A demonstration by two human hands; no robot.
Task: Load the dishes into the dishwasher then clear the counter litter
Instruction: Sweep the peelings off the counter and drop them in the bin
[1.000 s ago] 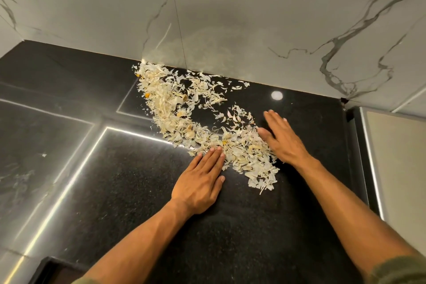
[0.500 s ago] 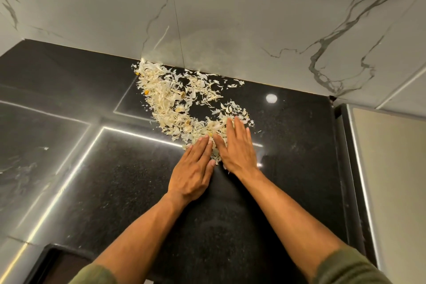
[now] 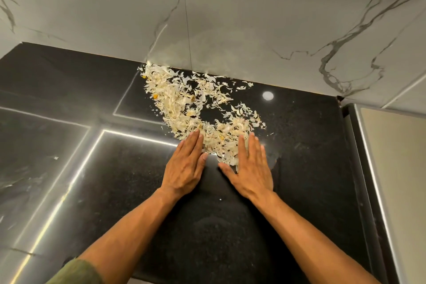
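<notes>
A: Both hands have drawn apart since half a second ago, when they lay side by side over the near tail of the litter; a gap now shows between them.

B: How do they lie?

A: Flat, palms down. Left hand (image 3: 184, 168) is at about 7 o'clock of the heap, its straight fingers (image 3: 192, 143) touching the near edge. Right hand (image 3: 250, 168) sits at about 5 o'clock, fingers (image 3: 250, 145) straight too, lying partly over the flakes. Neither grips anything.

B: And the litter itself?

A: Pale dry peelings (image 3: 182, 104) spread in a curved band on the black tabletop (image 3: 115, 180), running from the marble wall (image 3: 230, 18) at 12 o'clock down to the gap between the hands.

B: Progress?

A: No dishes or dishwasher in sight, so I can't judge that part. I'd say the clearing has barely started: the scraps are unevenly bunched, and nothing looks lifted off yet.
</notes>
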